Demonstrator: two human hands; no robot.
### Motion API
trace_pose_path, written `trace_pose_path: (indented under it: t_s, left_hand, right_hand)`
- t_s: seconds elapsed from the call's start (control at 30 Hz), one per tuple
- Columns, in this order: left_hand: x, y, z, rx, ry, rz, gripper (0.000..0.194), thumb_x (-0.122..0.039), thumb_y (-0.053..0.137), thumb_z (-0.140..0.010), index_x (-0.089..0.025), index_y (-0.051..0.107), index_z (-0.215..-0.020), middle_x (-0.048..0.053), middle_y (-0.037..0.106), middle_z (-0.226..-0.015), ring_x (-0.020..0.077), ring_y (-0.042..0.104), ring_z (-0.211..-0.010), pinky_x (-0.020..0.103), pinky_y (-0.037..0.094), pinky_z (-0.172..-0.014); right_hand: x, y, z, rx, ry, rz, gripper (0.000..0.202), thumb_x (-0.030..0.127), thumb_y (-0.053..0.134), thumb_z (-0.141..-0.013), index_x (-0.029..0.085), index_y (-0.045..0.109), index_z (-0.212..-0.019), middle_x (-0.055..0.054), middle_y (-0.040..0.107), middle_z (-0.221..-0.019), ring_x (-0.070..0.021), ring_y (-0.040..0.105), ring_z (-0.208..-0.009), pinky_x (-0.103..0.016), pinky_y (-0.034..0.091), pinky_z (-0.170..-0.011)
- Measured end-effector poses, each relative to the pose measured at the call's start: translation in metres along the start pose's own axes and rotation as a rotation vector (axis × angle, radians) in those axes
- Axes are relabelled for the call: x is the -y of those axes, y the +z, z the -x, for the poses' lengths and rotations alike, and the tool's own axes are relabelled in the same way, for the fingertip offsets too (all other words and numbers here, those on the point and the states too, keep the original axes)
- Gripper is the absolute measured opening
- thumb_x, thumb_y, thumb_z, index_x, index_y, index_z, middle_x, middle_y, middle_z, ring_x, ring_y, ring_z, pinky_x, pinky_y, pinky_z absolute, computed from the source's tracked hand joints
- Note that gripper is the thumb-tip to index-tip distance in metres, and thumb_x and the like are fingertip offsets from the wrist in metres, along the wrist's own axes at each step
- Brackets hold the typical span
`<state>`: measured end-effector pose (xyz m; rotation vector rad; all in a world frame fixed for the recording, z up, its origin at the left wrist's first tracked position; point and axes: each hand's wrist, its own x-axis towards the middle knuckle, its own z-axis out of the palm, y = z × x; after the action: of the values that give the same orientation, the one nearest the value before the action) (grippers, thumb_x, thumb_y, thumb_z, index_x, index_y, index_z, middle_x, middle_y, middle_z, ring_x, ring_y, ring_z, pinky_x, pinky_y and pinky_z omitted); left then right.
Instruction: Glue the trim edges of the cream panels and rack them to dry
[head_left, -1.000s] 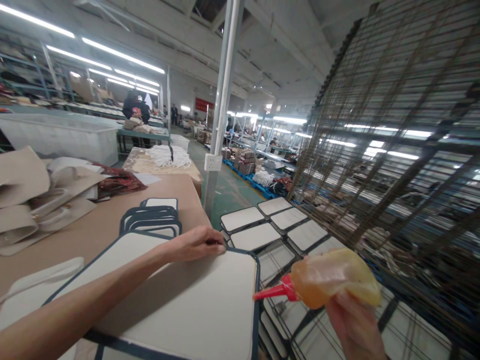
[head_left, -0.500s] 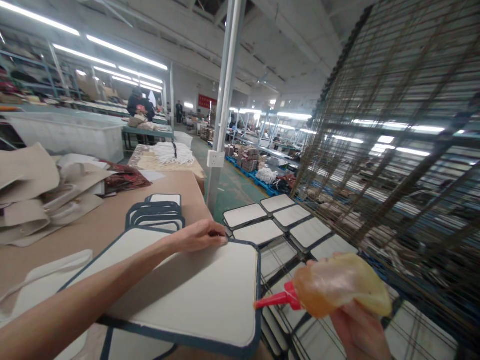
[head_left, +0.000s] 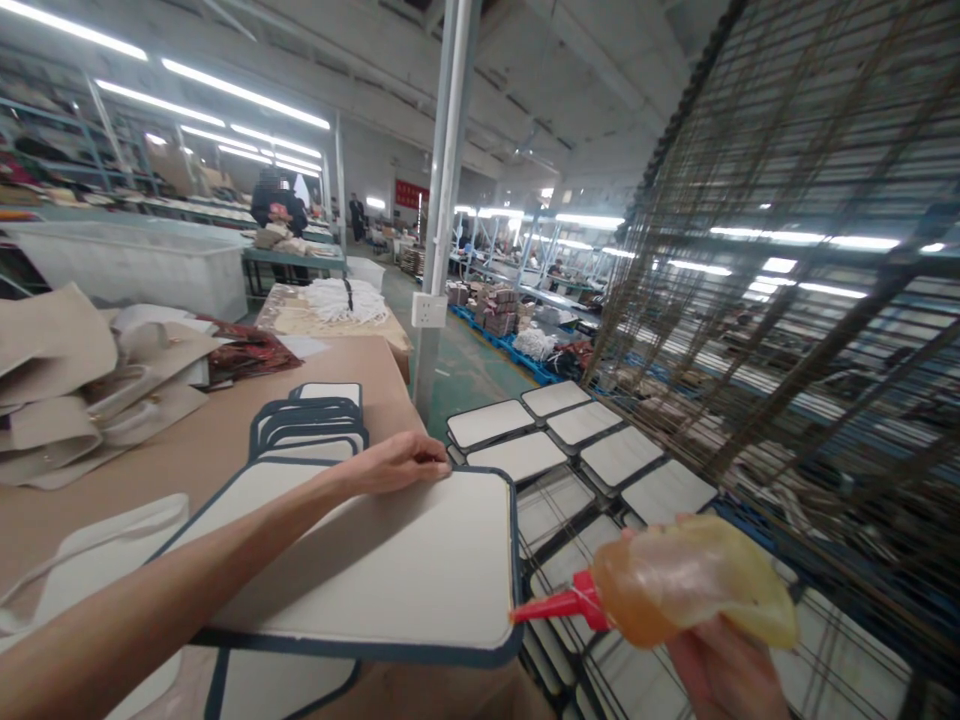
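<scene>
A white rounded panel with a dark blue border (head_left: 390, 560) lies in front of me, its right end near the table's edge. My left hand (head_left: 409, 462) reaches across it and pinches its far edge, fingers curled and partly hidden. In my right hand (head_left: 724, 660) is a soft, clear glue bottle (head_left: 682, 585) with amber liquid, tilted on its side. Its red nozzle (head_left: 555, 606) points left, with the tip at the panel's right border close to the near corner. A thin yellowish line runs along that border. Another bordered panel (head_left: 281, 680) shows underneath.
More bordered panels (head_left: 315, 415) are stacked on the brown table (head_left: 367, 375). To the right, white panels (head_left: 619, 455) lie in rows on a wire rack, whose upright mesh layers (head_left: 787, 240) rise beside me. Beige pieces (head_left: 60, 370) heap at left. A post (head_left: 442, 200) stands ahead.
The nozzle tip has moved along the panel's right border toward the near corner. The panel sits slightly differently in view. My left hand keeps its hold on the far edge.
</scene>
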<state>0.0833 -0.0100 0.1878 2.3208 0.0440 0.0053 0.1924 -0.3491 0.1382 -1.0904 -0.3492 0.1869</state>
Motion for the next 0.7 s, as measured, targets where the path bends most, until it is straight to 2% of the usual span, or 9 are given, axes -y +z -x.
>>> trace_pose_path:
  t_s: [0.1, 0.2, 0.27, 0.4, 0.5, 0.57, 0.63, 0.7]
  left_hand:
    - [0.008, 0.002, -0.002, -0.028, 0.005, 0.011, 0.033, -0.045, 0.045, -0.08, -0.016, 0.049, -0.064, -0.004, 0.037, -0.058, 0.0106, 0.036, -0.056, 0.023, 0.024, -0.052]
    - [0.019, 0.006, -0.006, -0.069, 0.003, 0.045, 0.033, -0.045, 0.045, -0.081, -0.017, 0.051, -0.065, -0.004, 0.039, -0.058, 0.0112, 0.037, -0.056, 0.022, 0.025, -0.052]
    - [0.023, 0.009, -0.008, -0.106, -0.015, 0.077, 0.033, -0.045, 0.046, -0.08, -0.017, 0.05, -0.064, -0.004, 0.039, -0.058, 0.0115, 0.037, -0.057, 0.022, 0.025, -0.051]
    - [0.02, 0.015, -0.009, -0.184, -0.093, 0.156, 0.033, -0.048, 0.048, -0.077, -0.018, 0.046, -0.062, -0.004, 0.037, -0.058, 0.0114, 0.035, -0.056, 0.022, 0.024, -0.051]
    - [0.019, 0.021, -0.009, -0.222, -0.146, 0.216, 0.037, -0.052, 0.048, -0.074, -0.018, 0.043, -0.061, -0.005, 0.033, -0.057, 0.0107, 0.031, -0.055, 0.023, 0.022, -0.05]
    - [0.022, 0.027, -0.01, -0.238, -0.181, 0.249, 0.04, -0.056, 0.048, -0.073, -0.019, 0.042, -0.061, -0.006, 0.032, -0.056, 0.0102, 0.03, -0.054, 0.022, 0.021, -0.049]
    - [0.027, 0.033, -0.011, -0.255, -0.219, 0.302, 0.042, -0.06, 0.049, -0.071, -0.019, 0.041, -0.063, -0.006, 0.034, -0.057, 0.0102, 0.032, -0.055, 0.022, 0.022, -0.049]
    - [0.031, 0.041, -0.012, -0.265, -0.24, 0.373, 0.044, -0.062, 0.051, -0.07, -0.019, 0.04, -0.064, -0.006, 0.036, -0.057, 0.0103, 0.034, -0.055, 0.022, 0.024, -0.05]
  right_hand:
    - [-0.002, -0.006, 0.002, -0.018, 0.005, 0.003, 0.071, 0.035, 0.078, -0.056, 0.027, 0.053, -0.122, -0.01, 0.069, -0.095, -0.0331, 0.065, -0.084, -0.049, 0.054, -0.075]
    - [-0.005, -0.008, 0.007, -0.124, -0.016, 0.076, 0.066, 0.037, 0.076, -0.061, 0.03, 0.052, -0.122, -0.006, 0.069, -0.098, -0.0298, 0.064, -0.09, -0.04, 0.055, -0.073]
    - [-0.008, -0.008, 0.012, -0.216, -0.081, 0.19, 0.058, 0.038, 0.073, -0.066, 0.034, 0.053, -0.12, -0.003, 0.068, -0.102, -0.027, 0.062, -0.095, -0.037, 0.054, -0.077]
    - [-0.014, -0.015, 0.015, -0.305, -0.231, 0.376, 0.044, 0.039, 0.073, -0.065, 0.034, 0.061, -0.107, -0.001, 0.065, -0.108, -0.0295, 0.054, -0.11, -0.044, 0.05, -0.088]
    - [-0.017, -0.023, 0.013, -0.353, -0.322, 0.466, 0.03, 0.035, 0.08, -0.056, 0.031, 0.067, -0.082, 0.001, 0.062, -0.11, -0.033, 0.039, -0.125, -0.05, 0.038, -0.102]
    - [-0.018, -0.026, 0.01, -0.371, -0.366, 0.518, 0.024, 0.034, 0.082, -0.053, 0.03, 0.066, -0.071, 0.001, 0.062, -0.109, -0.0348, 0.034, -0.127, -0.053, 0.032, -0.105]
    - [-0.019, -0.027, 0.005, -0.379, -0.392, 0.534, 0.025, 0.036, 0.081, -0.055, 0.029, 0.066, -0.073, -0.001, 0.062, -0.11, -0.0361, 0.036, -0.126, -0.055, 0.031, -0.105]
    - [-0.018, -0.026, -0.001, -0.389, -0.427, 0.485, 0.033, 0.033, 0.082, -0.055, 0.028, 0.067, -0.083, -0.002, 0.059, -0.114, -0.035, 0.038, -0.124, -0.052, 0.035, -0.104]
